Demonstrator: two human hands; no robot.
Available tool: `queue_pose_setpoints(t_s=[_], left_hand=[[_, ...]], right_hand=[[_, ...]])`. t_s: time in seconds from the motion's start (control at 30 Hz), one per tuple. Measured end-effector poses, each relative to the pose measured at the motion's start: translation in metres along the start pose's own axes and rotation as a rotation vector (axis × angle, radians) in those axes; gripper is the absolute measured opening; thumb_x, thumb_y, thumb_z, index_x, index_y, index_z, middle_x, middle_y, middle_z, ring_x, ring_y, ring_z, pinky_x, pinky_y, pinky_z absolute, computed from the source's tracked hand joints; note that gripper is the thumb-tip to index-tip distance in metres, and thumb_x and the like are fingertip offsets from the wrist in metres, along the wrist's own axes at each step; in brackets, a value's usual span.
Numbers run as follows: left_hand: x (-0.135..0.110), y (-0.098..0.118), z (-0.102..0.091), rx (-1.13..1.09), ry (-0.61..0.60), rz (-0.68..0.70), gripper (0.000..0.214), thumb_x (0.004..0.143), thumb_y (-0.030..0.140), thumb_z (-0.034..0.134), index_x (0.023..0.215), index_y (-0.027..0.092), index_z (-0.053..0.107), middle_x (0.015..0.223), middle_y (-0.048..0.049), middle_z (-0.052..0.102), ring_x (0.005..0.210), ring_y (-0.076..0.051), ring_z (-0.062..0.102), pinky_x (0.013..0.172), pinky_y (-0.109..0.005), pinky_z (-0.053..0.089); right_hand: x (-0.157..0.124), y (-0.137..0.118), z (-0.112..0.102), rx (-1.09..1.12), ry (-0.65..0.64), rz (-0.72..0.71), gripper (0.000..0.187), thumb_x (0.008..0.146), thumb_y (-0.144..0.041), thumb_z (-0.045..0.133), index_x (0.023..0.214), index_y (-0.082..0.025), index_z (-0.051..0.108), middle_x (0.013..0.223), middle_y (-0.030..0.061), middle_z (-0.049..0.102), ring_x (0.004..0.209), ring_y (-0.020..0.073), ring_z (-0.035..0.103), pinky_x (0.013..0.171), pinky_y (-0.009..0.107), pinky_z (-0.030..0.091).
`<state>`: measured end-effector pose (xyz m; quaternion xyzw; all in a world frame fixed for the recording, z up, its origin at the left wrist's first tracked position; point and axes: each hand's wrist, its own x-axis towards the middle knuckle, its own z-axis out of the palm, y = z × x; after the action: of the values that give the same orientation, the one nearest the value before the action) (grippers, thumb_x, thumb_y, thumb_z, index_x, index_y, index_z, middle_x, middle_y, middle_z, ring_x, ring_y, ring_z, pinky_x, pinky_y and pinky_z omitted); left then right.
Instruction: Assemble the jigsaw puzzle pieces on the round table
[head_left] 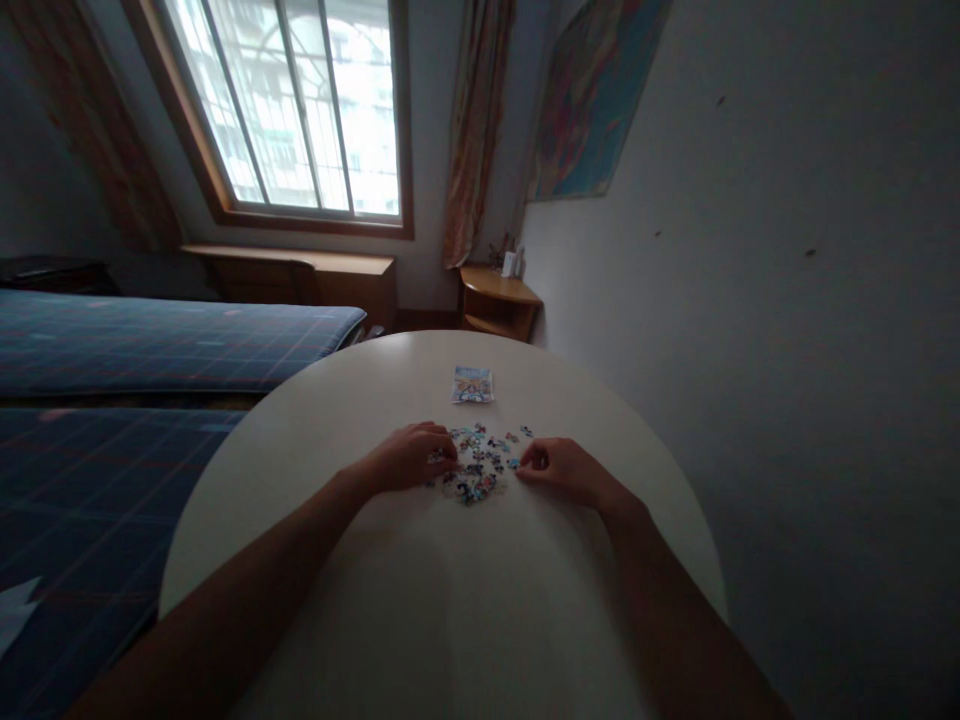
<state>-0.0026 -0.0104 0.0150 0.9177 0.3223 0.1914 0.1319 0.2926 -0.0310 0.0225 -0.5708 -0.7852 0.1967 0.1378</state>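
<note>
Small jigsaw puzzle pieces (474, 488) lie loose in a pile on a round white table (450, 600). At the pile's left side is my left hand (412, 455), its fingers curled over with the thumb below. Some small speckled puzzle piece shows in the gap between them. My right hand (566, 468) rests at the right side of the pile, thumb and forefinger pinched at the edge of a bluish puzzle piece (514, 463). Beyond the pile lies a small square picture card (472, 385) with a colourful print.
Left of the table are two beds with blue plaid covers (172, 345). A wooden corner shelf (499, 285) stands behind the table, and a white wall (750, 350) runs close along the right. A long wooden cabinet (337, 262) sits under the window.
</note>
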Motion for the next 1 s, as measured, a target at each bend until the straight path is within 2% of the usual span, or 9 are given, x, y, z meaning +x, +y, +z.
queue_pose_setpoints(t_s=[0.23,0.4,0.6,0.77,0.9,1.0], left_hand=[[-0.0024,0.0042,-0.0059,-0.064,-0.117,0.04,0.017,0.08,0.035,0.075,0.088,0.02,0.072,0.083,-0.002,0.067,0.073,-0.014,0.06,0.071,-0.024,0.045],[-0.0017,0.0048,-0.0027,-0.105,-0.159,0.041,0.012,0.079,0.031,0.075,0.087,0.022,0.074,0.085,-0.0025,0.068,0.081,-0.017,0.063,0.078,-0.025,0.046],[0.0,0.0041,-0.0011,-0.146,-0.192,0.012,0.01,0.078,0.026,0.073,0.085,0.02,0.073,0.083,-0.0014,0.068,0.075,-0.015,0.062,0.072,-0.023,0.046],[0.0001,0.0075,-0.002,-0.176,-0.193,-0.009,0.008,0.075,0.02,0.073,0.083,0.018,0.071,0.082,-0.0008,0.069,0.074,-0.014,0.061,0.07,-0.022,0.045],[0.001,0.0096,-0.0029,-0.194,-0.184,-0.027,0.004,0.077,0.016,0.07,0.08,0.018,0.071,0.076,0.0011,0.069,0.069,-0.011,0.06,0.065,-0.019,0.044],[0.0018,0.0037,-0.005,-0.162,-0.114,-0.069,0.005,0.079,0.016,0.067,0.082,0.019,0.071,0.075,0.002,0.07,0.068,-0.011,0.061,0.065,-0.019,0.045]], right_hand=[[-0.004,-0.0048,-0.0067,0.047,-0.066,-0.023,0.022,0.081,-0.037,0.067,0.085,-0.019,0.078,0.079,0.0047,0.075,0.07,0.0168,0.065,0.063,0.026,0.043],[-0.0057,-0.0039,-0.0088,0.082,-0.086,-0.057,0.023,0.082,-0.037,0.066,0.088,-0.019,0.079,0.076,0.0035,0.073,0.068,0.0159,0.062,0.062,0.026,0.041],[-0.0051,-0.0008,-0.0067,0.08,-0.092,-0.051,0.025,0.08,-0.034,0.066,0.096,-0.019,0.078,0.073,0.0028,0.069,0.064,0.0143,0.059,0.06,0.025,0.04],[-0.0065,-0.0037,-0.009,0.1,-0.114,-0.062,0.019,0.08,-0.033,0.065,0.085,-0.019,0.078,0.078,0.0035,0.073,0.069,0.0156,0.063,0.063,0.025,0.042],[-0.0084,-0.0081,-0.0102,0.115,-0.13,-0.036,0.019,0.076,-0.032,0.07,0.086,-0.018,0.077,0.074,0.0027,0.07,0.065,0.0141,0.059,0.06,0.024,0.04],[-0.0088,-0.0085,-0.0094,0.123,-0.148,-0.021,0.017,0.074,-0.03,0.071,0.085,-0.017,0.075,0.074,0.0026,0.069,0.065,0.0135,0.058,0.059,0.024,0.04]])
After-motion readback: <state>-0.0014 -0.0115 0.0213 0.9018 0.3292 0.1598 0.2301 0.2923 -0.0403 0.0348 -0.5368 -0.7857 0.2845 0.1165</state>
